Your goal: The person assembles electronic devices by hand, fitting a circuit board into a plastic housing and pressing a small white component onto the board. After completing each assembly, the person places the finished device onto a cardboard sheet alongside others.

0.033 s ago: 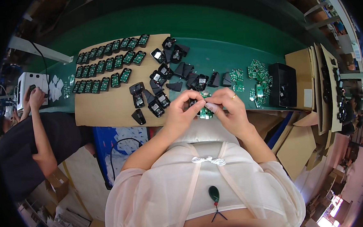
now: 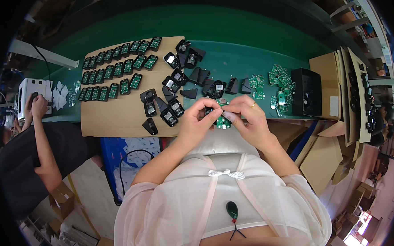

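Note:
Both my hands meet in front of my body at the table's near edge. Between them is a green circuit board (image 2: 223, 122), its lower part showing below the fingers. My left hand (image 2: 199, 123) pinches thumb and forefinger at the board's left side; a small dark part (image 2: 209, 110) shows inside the loop of those fingers. On the other side, my right hand (image 2: 251, 120), with a ring on one finger, is closed with thumb and fingertips against the board. The fingertips hide what exactly lies between them. Just beyond the hands are loose black plastic housings (image 2: 219, 88).
Rows of black housings with green boards (image 2: 109, 71) sit on a cardboard sheet (image 2: 99, 123). Loose circuit boards (image 2: 280, 76) are piled right, beside a black bin (image 2: 307, 92) and cardboard box (image 2: 329, 87). At left, a co-worker's hand (image 2: 39, 106) works by a white machine (image 2: 26, 94).

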A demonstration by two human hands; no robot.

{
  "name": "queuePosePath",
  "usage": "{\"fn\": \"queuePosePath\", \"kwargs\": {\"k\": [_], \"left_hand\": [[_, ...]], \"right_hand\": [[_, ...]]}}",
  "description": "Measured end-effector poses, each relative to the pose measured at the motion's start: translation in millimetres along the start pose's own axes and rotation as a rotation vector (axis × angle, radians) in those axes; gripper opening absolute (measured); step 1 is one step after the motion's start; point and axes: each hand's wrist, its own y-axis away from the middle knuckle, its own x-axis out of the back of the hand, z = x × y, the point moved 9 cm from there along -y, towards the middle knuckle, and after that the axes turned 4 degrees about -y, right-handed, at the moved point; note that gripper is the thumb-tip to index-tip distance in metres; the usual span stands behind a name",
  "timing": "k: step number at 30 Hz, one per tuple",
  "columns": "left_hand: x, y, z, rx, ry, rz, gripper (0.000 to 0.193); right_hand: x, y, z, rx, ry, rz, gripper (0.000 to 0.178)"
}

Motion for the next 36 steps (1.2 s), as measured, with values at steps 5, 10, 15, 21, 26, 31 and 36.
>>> {"fn": "queuePosePath", "kwargs": {"k": [5,10,15,21,26,31,36], "left_hand": [[0.7,3.3,7.7,0.088,0.133,0.055,0.015],[11.4,6.7,42.4,-0.271,-0.465,0.212,0.027],[12.5,11.0,54.1,-0.354,-0.567,0.278,0.03],[10.0,14.1,62.0,-0.465,-0.664,0.309,0.03],[8.1,16.5,66.5,-0.531,-0.723,0.324,0.031],[6.8,16.8,67.2,-0.505,-0.734,0.316,0.032],[5.3,16.1,67.1,-0.457,-0.746,0.304,0.032]], "right_hand": [[3.2,-2.9,-9.5,0.057,0.089,0.058,0.016],[-2.5,-2.7,-24.9,0.203,0.253,0.048,0.021],[-6.0,-5.8,-28.8,0.231,0.312,0.042,0.023],[-9.8,-6.7,-29.3,0.241,0.34,0.033,0.024],[-12.1,-6.8,-29.9,0.245,0.358,0.009,0.025],[-12.1,-6.3,-30.8,0.258,0.381,0.008,0.026],[-14.1,-6.6,-31.5,0.26,0.425,-0.009,0.025]]}}
